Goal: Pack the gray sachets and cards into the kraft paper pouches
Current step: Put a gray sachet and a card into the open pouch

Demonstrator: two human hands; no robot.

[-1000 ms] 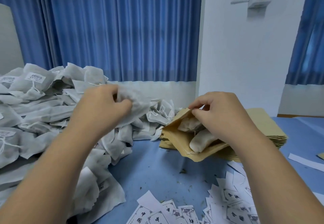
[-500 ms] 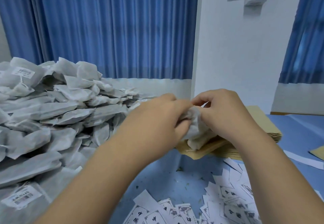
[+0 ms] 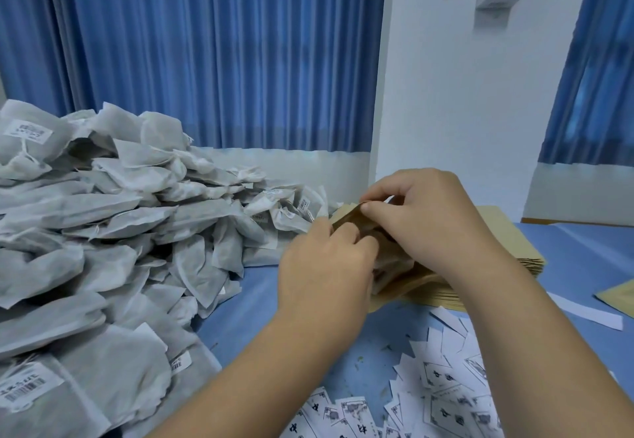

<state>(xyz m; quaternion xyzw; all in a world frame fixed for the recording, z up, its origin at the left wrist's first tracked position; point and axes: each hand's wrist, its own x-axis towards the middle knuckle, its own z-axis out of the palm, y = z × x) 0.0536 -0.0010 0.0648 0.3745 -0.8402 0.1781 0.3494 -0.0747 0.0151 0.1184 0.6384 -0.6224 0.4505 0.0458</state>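
My right hand [image 3: 425, 221] pinches the top edge of an open kraft paper pouch [image 3: 348, 215] and holds its mouth apart. The curled fingers of my left hand [image 3: 326, 266] reach into that mouth with a gray sachet that is hidden behind the hand and inside the pouch. The pouch lies on a stack of flat kraft pouches [image 3: 518, 252]. A big heap of gray sachets [image 3: 113, 232] fills the left side. Printed white cards [image 3: 446, 389] lie scattered at the near right.
The blue table [image 3: 254, 304] shows between heap and cards. A white paper strip [image 3: 583, 310] and one more kraft pouch [image 3: 617, 293] lie at the right edge. Blue curtains and a white wall stand behind.
My left hand took a sachet from the heap, carried it right to the pouch and has pushed it into the mouth. My right hand kept hold of the pouch edge.
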